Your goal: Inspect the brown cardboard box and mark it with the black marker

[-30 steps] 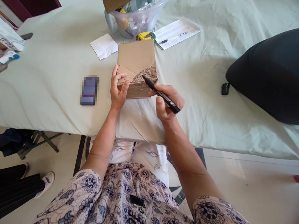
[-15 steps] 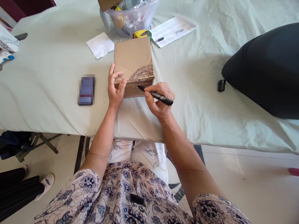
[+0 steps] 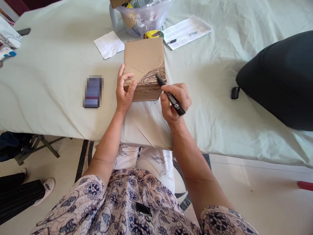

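Observation:
A brown cardboard box (image 3: 143, 54) lies on the cloth-covered table in front of me, its near right corner covered in curved black pen lines on the top and the front edge. My left hand (image 3: 125, 94) grips the near left corner, fingers along the side and top, thumb over the front edge. In my right hand (image 3: 183, 94) is a black marker pen (image 3: 176, 103), uncapped, its tip at the scribbled part of the top face. Off to the right, a black cap (image 3: 235, 92) rests on the cloth.
Behind the box are a yellow tape measure (image 3: 153, 34), a filled plastic basket (image 3: 146, 16), a paper with a pen (image 3: 187, 32) and a white slip (image 3: 109, 45). A phone (image 3: 93, 92) lies left, a large black object (image 3: 281, 81) right. Someone's foot (image 3: 46, 191) shows lower left.
The marker's tip has gone from the box's front face up onto the lined top face, my right hand moving with it. My left hand keeps its hold. The view has shifted slightly.

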`<action>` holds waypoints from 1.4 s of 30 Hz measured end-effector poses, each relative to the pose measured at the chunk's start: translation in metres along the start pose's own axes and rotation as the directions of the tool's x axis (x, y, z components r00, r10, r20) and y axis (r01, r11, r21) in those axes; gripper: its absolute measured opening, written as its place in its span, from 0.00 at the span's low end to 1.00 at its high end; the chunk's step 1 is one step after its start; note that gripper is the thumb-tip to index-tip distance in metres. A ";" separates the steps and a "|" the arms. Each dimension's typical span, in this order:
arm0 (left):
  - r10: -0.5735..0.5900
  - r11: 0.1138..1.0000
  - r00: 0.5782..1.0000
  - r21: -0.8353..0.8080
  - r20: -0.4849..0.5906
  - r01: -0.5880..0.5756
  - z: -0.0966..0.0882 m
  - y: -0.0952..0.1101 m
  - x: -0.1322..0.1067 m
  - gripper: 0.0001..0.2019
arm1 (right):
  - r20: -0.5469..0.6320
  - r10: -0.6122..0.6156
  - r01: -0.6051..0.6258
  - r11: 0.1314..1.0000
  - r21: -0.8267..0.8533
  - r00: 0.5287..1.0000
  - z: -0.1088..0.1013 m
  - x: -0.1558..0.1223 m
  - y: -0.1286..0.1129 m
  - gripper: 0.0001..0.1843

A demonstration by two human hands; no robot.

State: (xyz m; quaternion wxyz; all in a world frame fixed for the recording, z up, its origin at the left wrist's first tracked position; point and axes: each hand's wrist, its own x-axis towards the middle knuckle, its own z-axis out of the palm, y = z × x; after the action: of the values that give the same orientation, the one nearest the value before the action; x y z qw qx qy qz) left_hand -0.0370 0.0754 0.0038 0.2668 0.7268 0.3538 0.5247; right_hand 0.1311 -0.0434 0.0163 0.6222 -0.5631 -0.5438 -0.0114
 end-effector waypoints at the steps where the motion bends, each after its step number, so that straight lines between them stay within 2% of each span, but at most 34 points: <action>1: 0.009 1.000 1.000 -0.006 0.001 -0.009 0.000 -0.001 0.000 0.29 | 0.044 -0.006 0.005 1.000 0.015 0.999 0.001 -0.002 -0.001 0.32; 3: 0.036 0.999 0.999 -0.006 0.004 -0.036 0.002 -0.003 -0.001 0.28 | 0.037 0.020 -0.021 0.999 0.026 0.999 0.002 -0.004 -0.003 0.35; 5: 0.058 0.998 0.998 -0.006 -0.007 -0.058 0.004 -0.006 -0.003 0.31 | -0.108 0.100 -0.098 0.995 0.022 0.989 0.001 -0.002 -0.002 0.34; 6: 0.062 0.998 0.998 -0.008 -0.019 -0.062 0.006 -0.008 -0.003 0.33 | -0.215 0.149 -0.148 0.989 0.018 0.965 0.000 0.001 -0.001 0.33; 8: 0.055 0.998 0.997 -0.008 -0.053 -0.055 0.007 -0.013 -0.006 0.37 | -0.413 0.224 -0.245 0.970 0.002 0.883 -0.006 0.009 0.005 0.28; 9: 0.044 0.999 0.996 -0.005 -0.071 -0.044 0.008 -0.015 -0.007 0.39 | -0.511 0.230 -0.275 0.961 -0.012 0.828 -0.010 0.014 0.009 0.26; 10: 0.029 1.000 0.996 0.000 -0.088 -0.029 0.007 -0.016 -0.008 0.39 | -0.563 0.208 -0.271 0.962 -0.030 0.800 -0.014 0.018 0.015 0.24; 11: 0.013 1.000 0.995 0.007 -0.103 -0.013 0.006 -0.018 -0.010 0.39 | -0.556 0.188 -0.259 0.965 -0.051 0.810 -0.017 0.021 0.023 0.20; 12: -0.001 1.000 0.992 0.013 -0.123 0.003 0.005 -0.018 -0.011 0.39 | -0.506 0.188 -0.247 0.968 -0.052 0.842 -0.020 0.023 0.031 0.15; 15: -0.039 0.999 0.977 0.025 -0.211 0.045 -0.001 -0.017 -0.015 0.37 | -0.248 0.277 -0.327 0.926 -0.191 0.928 -0.022 0.022 0.054 0.16; 16: -0.048 0.998 0.968 0.029 -0.245 0.057 -0.002 -0.015 -0.016 0.36 | -0.167 0.323 -0.357 0.900 -0.249 0.932 -0.020 0.020 0.061 0.18; 18: -0.067 0.996 0.953 0.033 -0.296 0.081 -0.007 -0.010 -0.017 0.35 | -0.060 0.414 -0.406 0.836 -0.369 0.908 -0.014 0.016 0.069 0.23; 21: -0.084 0.993 0.942 0.052 -0.325 0.106 -0.020 -0.005 -0.016 0.33 | -0.014 0.517 -0.446 0.724 -0.526 0.856 -0.006 0.012 0.072 0.27; 23: -0.099 0.988 0.936 0.078 -0.338 0.133 -0.040 -0.005 -0.015 0.33 | -0.009 0.539 -0.442 0.680 -0.585 0.842 -0.004 0.010 0.072 0.27; 26: -0.171 0.955 0.920 0.172 -0.352 0.244 -0.084 -0.015 -0.015 0.38 | 0.014 0.516 -0.398 0.677 -0.619 0.856 -0.004 0.008 0.073 0.28; 28: -0.257 0.876 0.880 0.287 -0.399 0.387 -0.117 -0.023 -0.014 0.36 | 0.030 0.497 -0.370 0.685 -0.628 0.867 -0.004 0.007 0.074 0.29; 30: -0.364 0.733 0.820 0.408 -0.442 0.545 -0.144 -0.029 -0.013 0.28 | 0.043 0.493 -0.358 0.686 -0.633 0.869 -0.004 0.007 0.072 0.30; 32: -0.443 0.569 0.783 0.539 -0.436 0.621 -0.159 -0.030 -0.009 0.20 | 0.057 0.512 -0.362 0.676 -0.642 0.857 -0.003 0.009 0.066 0.32; 34: -0.487 0.465 0.780 0.639 -0.394 0.613 -0.163 -0.029 -0.005 0.15 | 0.063 0.549 -0.380 0.651 -0.657 0.833 -0.004 0.012 0.060 0.34; 36: -0.507 0.439 0.786 0.679 -0.353 0.588 -0.159 -0.026 -0.001 0.14 | 0.054 0.577 -0.402 0.630 -0.665 0.815 -0.005 0.014 0.055 0.35; 42: -0.572 0.533 0.763 0.571 -0.300 0.624 -0.140 -0.023 0.008 0.13 | -0.003 0.529 -0.430 0.686 -0.588 0.848 -0.010 0.014 0.058 0.30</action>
State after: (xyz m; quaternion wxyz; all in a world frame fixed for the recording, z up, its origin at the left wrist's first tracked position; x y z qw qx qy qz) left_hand -0.1735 0.0979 0.0341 0.1512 0.5858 0.7473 0.2748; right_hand 0.1795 -0.0206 -0.0114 0.3588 -0.8433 -0.3982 0.0382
